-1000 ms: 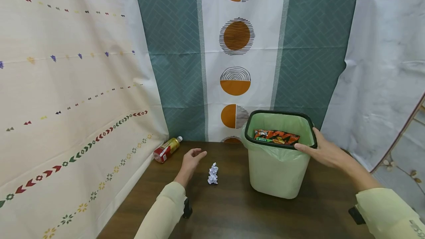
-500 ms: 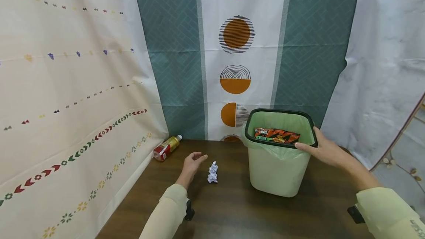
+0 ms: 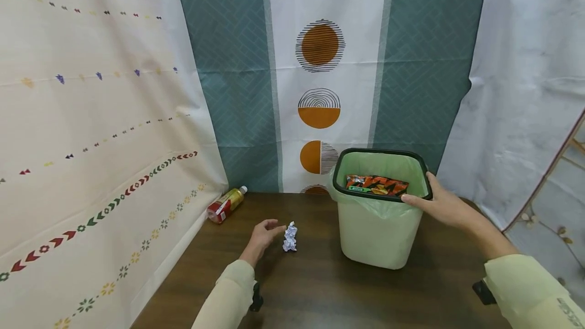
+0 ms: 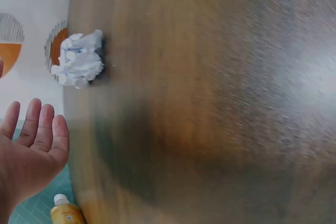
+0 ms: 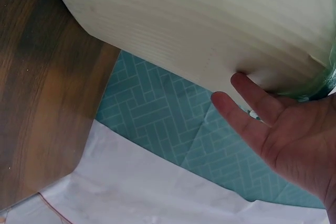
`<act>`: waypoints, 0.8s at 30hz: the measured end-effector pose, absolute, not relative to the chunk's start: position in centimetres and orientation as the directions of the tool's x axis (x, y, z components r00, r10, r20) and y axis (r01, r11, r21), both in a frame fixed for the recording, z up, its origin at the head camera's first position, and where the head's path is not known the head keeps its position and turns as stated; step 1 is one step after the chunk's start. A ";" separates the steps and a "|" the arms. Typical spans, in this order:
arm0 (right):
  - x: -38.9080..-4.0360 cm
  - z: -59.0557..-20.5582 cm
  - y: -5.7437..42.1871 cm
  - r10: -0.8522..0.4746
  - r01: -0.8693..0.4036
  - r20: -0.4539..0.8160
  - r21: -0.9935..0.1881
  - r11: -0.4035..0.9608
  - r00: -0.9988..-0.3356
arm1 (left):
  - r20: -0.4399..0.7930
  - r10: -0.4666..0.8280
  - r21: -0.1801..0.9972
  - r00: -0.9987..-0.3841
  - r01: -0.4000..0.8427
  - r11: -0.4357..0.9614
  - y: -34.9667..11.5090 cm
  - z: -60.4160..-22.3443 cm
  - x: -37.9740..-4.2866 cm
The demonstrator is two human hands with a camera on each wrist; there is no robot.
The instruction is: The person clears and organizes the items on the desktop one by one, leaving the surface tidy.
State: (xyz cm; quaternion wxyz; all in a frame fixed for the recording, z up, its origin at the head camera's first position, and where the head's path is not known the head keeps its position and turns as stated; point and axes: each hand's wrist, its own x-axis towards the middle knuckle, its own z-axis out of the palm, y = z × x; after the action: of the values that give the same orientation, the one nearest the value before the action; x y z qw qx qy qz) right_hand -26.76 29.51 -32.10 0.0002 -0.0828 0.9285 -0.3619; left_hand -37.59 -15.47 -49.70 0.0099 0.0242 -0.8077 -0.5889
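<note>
A crumpled ball of white paper lies on the brown table. My left hand is just left of it, fingers loosely extended and fingertips close to its upper part; in the left wrist view a gap shows between the fingers and the paper ball. On the right stands a pale green trash bin with a black rim and a green liner. My right hand grips its right front corner, thumb at the rim. Lower fingers lie along the outer wall in the right wrist view.
An orange-red snack wrapper lies inside the bin. A drink bottle with red and yellow label lies on its side at the back left. Patterned cloths hang behind the table and along both sides.
My left hand has moved slightly down and closer to the paper ball. The right hand keeps its hold on the bin. The head view has shifted slightly.
</note>
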 end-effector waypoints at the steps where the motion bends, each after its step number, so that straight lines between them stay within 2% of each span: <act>1: -26.8 -32.1 29.5 -0.152 -0.151 0.058 -0.671 0.726 -0.987 | -0.016 -0.042 0.949 -0.999 -0.029 0.314 -15.5 -49.8 -37.5; 10: -26.9 -32.3 29.4 -0.137 -0.154 0.078 -0.668 0.728 -0.987 | -0.047 0.009 0.937 -0.999 -0.041 0.347 -15.4 -51.1 -36.8; 15: -26.8 -32.5 29.3 -0.095 -0.101 0.046 -0.661 0.743 -0.994 | -0.047 0.028 0.938 -0.999 -0.034 0.346 -15.4 -51.7 -36.6; 24: -26.6 -32.5 29.2 -0.065 -0.055 0.009 -0.653 0.755 -0.998 | 0.014 0.051 0.933 -0.999 0.031 0.358 -14.7 -52.7 -36.3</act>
State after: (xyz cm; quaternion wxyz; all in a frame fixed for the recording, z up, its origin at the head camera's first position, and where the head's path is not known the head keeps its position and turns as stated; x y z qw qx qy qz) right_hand -26.61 29.21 -32.51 0.0071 -0.0321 0.9368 -0.3484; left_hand -36.29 -14.72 -52.66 -0.0087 -0.0249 -0.8238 -0.5662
